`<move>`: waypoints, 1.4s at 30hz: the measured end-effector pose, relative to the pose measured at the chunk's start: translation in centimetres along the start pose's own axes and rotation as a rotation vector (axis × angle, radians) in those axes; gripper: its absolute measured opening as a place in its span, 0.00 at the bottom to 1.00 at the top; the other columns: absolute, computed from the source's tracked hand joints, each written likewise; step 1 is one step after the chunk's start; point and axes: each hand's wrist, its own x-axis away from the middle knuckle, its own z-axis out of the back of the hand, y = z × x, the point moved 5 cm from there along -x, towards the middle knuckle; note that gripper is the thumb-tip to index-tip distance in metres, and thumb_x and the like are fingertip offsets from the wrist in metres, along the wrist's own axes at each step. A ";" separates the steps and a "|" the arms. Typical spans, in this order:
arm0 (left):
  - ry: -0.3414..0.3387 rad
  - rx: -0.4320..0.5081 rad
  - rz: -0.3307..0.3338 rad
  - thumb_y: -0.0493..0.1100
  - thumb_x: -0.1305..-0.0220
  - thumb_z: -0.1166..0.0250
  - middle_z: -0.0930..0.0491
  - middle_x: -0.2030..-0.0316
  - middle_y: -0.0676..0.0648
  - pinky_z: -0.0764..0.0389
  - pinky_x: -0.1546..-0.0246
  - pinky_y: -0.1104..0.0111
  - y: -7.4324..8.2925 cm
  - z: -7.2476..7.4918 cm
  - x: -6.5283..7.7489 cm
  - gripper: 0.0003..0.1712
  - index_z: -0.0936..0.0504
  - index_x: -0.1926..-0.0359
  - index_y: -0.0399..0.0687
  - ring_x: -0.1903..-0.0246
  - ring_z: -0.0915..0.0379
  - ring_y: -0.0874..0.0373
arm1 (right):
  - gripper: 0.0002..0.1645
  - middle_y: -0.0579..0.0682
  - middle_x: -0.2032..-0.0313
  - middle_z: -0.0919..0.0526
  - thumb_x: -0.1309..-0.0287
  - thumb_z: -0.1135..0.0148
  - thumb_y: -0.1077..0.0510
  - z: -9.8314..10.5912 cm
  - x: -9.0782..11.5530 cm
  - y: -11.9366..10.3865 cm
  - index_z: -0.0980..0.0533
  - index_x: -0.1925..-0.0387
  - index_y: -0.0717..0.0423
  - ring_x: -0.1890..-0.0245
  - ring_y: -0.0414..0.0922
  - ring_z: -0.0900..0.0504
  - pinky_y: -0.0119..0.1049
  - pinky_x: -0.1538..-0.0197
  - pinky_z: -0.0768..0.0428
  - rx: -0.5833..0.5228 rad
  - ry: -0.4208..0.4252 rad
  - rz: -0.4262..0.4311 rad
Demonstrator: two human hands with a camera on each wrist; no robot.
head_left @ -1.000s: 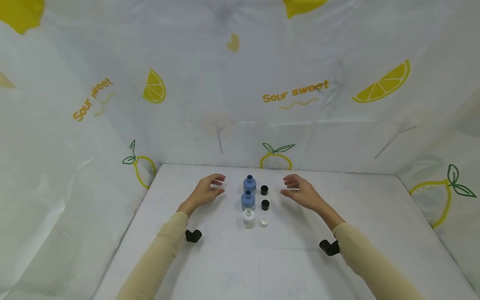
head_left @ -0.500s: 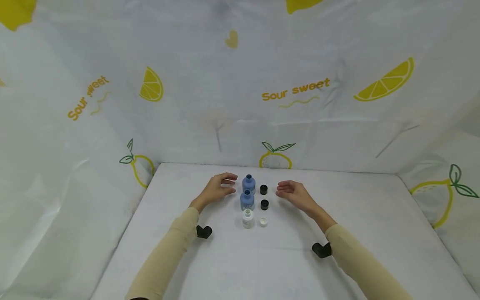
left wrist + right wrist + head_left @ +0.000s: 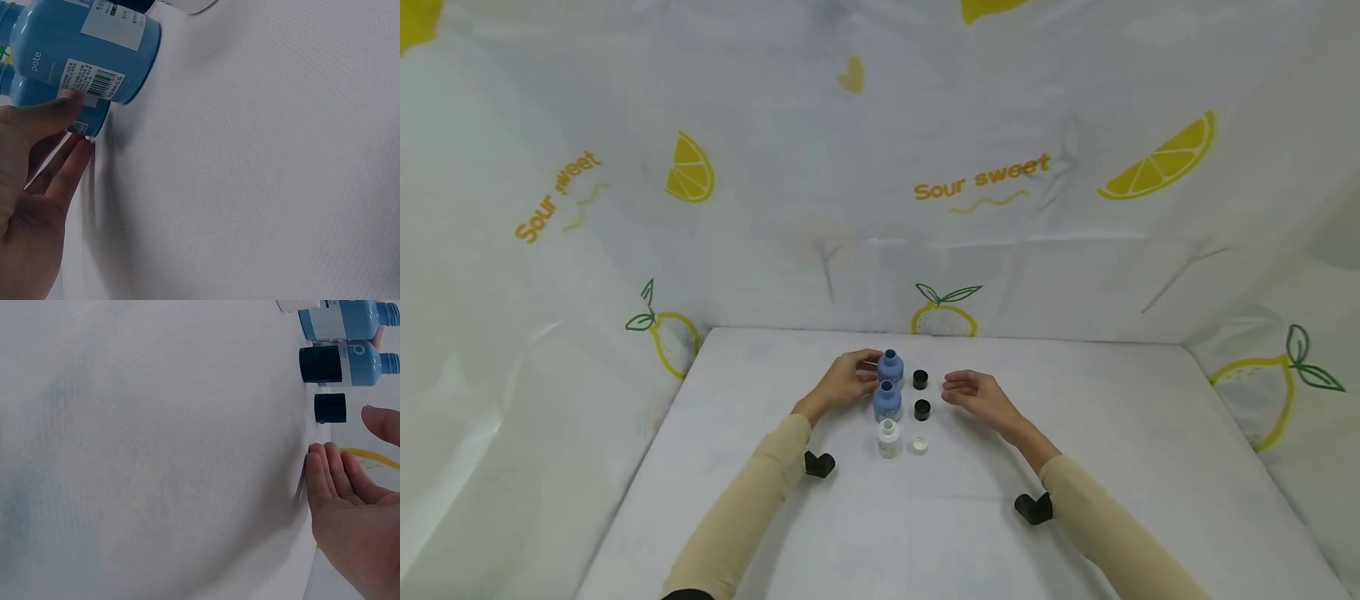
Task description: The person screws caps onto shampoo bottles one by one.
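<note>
Head view: the far blue bottle [image 3: 891, 367] stands upright on the white table [image 3: 850, 517], long axis vertical, uncapped mouth pointing up. The middle blue bottle [image 3: 887, 406] and the white bottle [image 3: 889, 440] stand in the same orientation, forming a row toward the person. Left-wrist view is rotated, so the blue necks point to its left edge; right-wrist view shows them pointing to its right edge.

Left hand [image 3: 842, 382]: positioned at the left side of the far blue bottle. Thumb and fingers are parted, with the bottle at the mouth of the gap, beyond the fingertips. Left-wrist view shows the thumb overlapping the blue bottles; whether it makes contact cannot be told.

Right hand [image 3: 981, 396]: fingers extended side by side, thumb apart, nothing held. It is nearest the far black cap [image 3: 921, 379], which sits between this hand and the far blue bottle. The near black cap [image 3: 922, 409] and the white cap [image 3: 920, 445] continue the line toward the person, each beside its neighbouring bottle.
</note>
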 end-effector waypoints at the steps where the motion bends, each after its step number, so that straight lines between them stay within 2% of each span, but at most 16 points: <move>1: -0.004 0.001 0.012 0.27 0.31 0.30 0.18 0.34 0.31 0.12 0.33 0.56 -0.1 -0.1 0.0 0.31 0.24 0.28 0.33 0.35 0.17 0.37 | 0.29 0.66 0.36 0.15 0.25 0.33 0.58 -0.1 0.0 0.1 0.25 0.31 0.69 0.36 0.58 0.14 0.46 0.32 0.13 -0.004 -0.001 -0.002; 5: -0.025 0.031 0.043 0.25 0.31 0.32 0.20 0.32 0.31 0.15 0.29 0.55 -0.3 -0.6 0.0 0.33 0.26 0.27 0.33 0.32 0.19 0.36 | 0.29 0.66 0.36 0.15 0.25 0.34 0.57 -0.4 0.1 0.1 0.25 0.31 0.69 0.36 0.57 0.13 0.45 0.32 0.12 -0.005 0.001 -0.018; 10: -0.026 0.074 0.039 0.22 0.32 0.33 0.21 0.32 0.31 0.17 0.27 0.53 -0.3 -1.0 -0.3 0.33 0.26 0.27 0.32 0.30 0.21 0.36 | 0.27 0.65 0.37 0.14 0.25 0.34 0.58 -0.5 -0.1 -0.1 0.24 0.32 0.69 0.37 0.58 0.13 0.47 0.33 0.12 0.020 0.018 -0.002; 16: -0.008 0.037 0.013 0.23 0.32 0.33 0.19 0.33 0.32 0.16 0.28 0.54 -0.6 -0.9 -0.7 0.32 0.26 0.28 0.33 0.32 0.19 0.37 | 0.26 0.66 0.38 0.14 0.26 0.33 0.59 -0.8 -0.7 -0.2 0.24 0.33 0.69 0.38 0.58 0.13 0.46 0.35 0.11 0.037 0.020 0.003; 26: 0.024 0.000 -0.014 0.29 0.34 0.25 0.17 0.36 0.32 0.15 0.29 0.53 0.0 0.4 -0.8 0.34 0.25 0.30 0.31 0.34 0.18 0.37 | 0.25 0.67 0.42 0.13 0.29 0.31 0.60 -1.5 -2.0 -0.7 0.21 0.37 0.70 0.40 0.60 0.12 0.48 0.36 0.10 0.067 0.057 0.021; 29: 0.043 -0.001 -0.004 0.32 0.34 0.24 0.17 0.36 0.32 0.15 0.30 0.54 0.1 0.8 -0.7 0.34 0.25 0.30 0.32 0.34 0.18 0.38 | 0.24 0.67 0.42 0.12 0.31 0.30 0.61 -1.8 -2.5 -0.8 0.20 0.38 0.69 0.40 0.60 0.12 0.50 0.34 0.11 0.080 0.071 0.027; 32: 0.060 0.007 0.009 0.34 0.33 0.23 0.17 0.35 0.33 0.14 0.30 0.54 0.1 1.1 -0.5 0.34 0.24 0.29 0.33 0.35 0.18 0.39 | 0.25 0.66 0.41 0.13 0.33 0.29 0.61 -2.0 -2.8 -1.1 0.19 0.38 0.68 0.39 0.60 0.13 0.51 0.33 0.12 0.097 0.071 0.036; 38: 0.072 0.008 0.015 0.36 0.34 0.22 0.18 0.35 0.34 0.14 0.30 0.55 0.1 1.4 -0.3 0.35 0.24 0.29 0.33 0.35 0.19 0.40 | 0.24 0.66 0.40 0.13 0.34 0.29 0.62 -2.2 -3.2 -1.6 0.18 0.39 0.68 0.41 0.58 0.14 0.48 0.34 0.12 0.113 0.066 0.065; 42: 0.085 -0.005 0.009 0.36 0.34 0.22 0.19 0.34 0.33 0.14 0.31 0.55 0.6 1.8 -0.2 0.35 0.24 0.29 0.32 0.35 0.18 0.39 | 0.25 0.66 0.40 0.13 0.34 0.27 0.61 -2.3 -3.7 -1.6 0.18 0.39 0.68 0.39 0.59 0.14 0.52 0.31 0.14 0.122 0.057 0.077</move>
